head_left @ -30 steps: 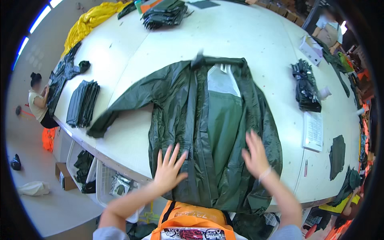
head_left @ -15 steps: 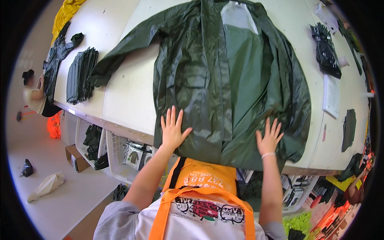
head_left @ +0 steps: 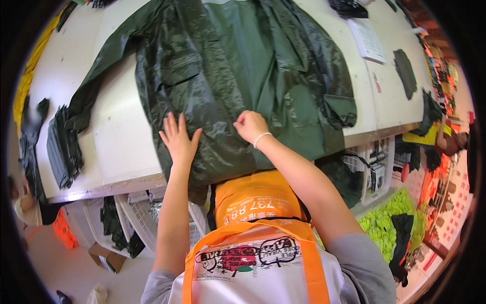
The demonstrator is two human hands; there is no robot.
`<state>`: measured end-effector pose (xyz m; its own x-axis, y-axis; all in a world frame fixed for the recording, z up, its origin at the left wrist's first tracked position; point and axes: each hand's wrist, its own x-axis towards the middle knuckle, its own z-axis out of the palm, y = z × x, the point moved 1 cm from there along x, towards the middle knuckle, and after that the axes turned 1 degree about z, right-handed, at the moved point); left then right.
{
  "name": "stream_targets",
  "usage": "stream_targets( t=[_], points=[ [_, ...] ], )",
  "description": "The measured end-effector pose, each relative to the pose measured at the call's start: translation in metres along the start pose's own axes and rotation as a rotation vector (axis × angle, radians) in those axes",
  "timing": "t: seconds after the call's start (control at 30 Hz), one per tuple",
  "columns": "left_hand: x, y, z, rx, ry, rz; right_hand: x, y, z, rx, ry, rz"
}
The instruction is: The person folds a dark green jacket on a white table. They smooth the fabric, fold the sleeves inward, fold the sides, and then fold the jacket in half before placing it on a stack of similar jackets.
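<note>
Pale tabletop (head_left: 119, 137) runs across a busy workroom, with wire baskets (head_left: 147, 218) beneath its near edge and a stack of dark folded pieces (head_left: 63, 147) at the left. Spread over the table lies the dark green raincoat (head_left: 228, 76), hem toward the person. Half a second earlier both palms pressed flat on the hem; now the left hand (head_left: 178, 142) alone lies splayed there, while the right hand (head_left: 250, 125) has curled and pinches the fabric nearer the middle. The coat's collar is cut off at the far edge.

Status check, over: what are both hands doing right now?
Left hand flat, fingers spread, on dark green raincoat. Right hand curled, pinching its front edge. Nothing lying on the coat.
</note>
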<state>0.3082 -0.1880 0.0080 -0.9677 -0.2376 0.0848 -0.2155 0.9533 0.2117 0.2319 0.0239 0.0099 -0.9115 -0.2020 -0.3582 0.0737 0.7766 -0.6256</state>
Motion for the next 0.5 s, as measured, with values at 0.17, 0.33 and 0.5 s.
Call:
stream_targets(
  t=[0.17,0.33,0.5],
  points=[
    [-0.060,0.099,-0.053,-0.955,-0.689,-0.172,-0.016,-0.021,-0.009,0.809,-0.190,0.081],
    [-0.055,0.118,-0.011,-2.347,-0.454,-0.744,-0.038,-0.037,-0.039,1.051,-0.376,0.069],
    [-0.055,0.138,-0.012,-2.126,-0.105,-0.993,-0.046,-0.012,-0.053,0.959,-0.334,0.016]
  ],
)
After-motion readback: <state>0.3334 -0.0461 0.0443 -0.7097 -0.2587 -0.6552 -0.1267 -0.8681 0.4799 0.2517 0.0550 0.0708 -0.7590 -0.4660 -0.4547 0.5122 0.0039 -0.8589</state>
